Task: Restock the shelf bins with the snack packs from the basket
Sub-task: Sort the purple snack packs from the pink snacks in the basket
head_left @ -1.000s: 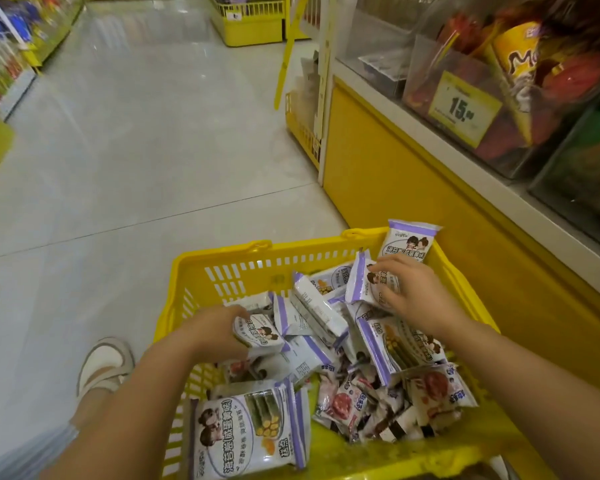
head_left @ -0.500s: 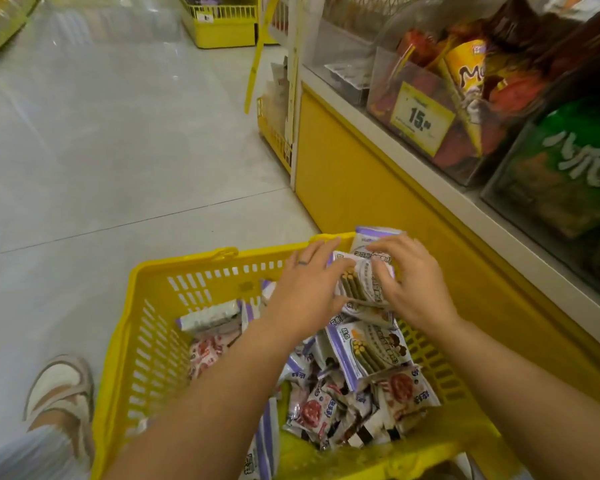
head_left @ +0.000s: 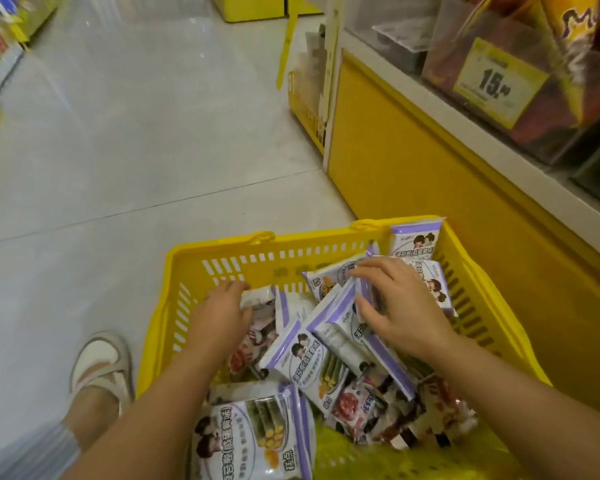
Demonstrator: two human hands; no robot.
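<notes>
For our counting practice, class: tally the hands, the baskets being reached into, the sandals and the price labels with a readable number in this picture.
hands: 2, the left hand and the right hand
basket: 1
sandal: 1
price label: 1
total: 5

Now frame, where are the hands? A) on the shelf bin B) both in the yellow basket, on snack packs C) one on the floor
B: left hand holds a small white pack, right hand pinches a purple-edged pack, both inside the yellow basket.
</notes>
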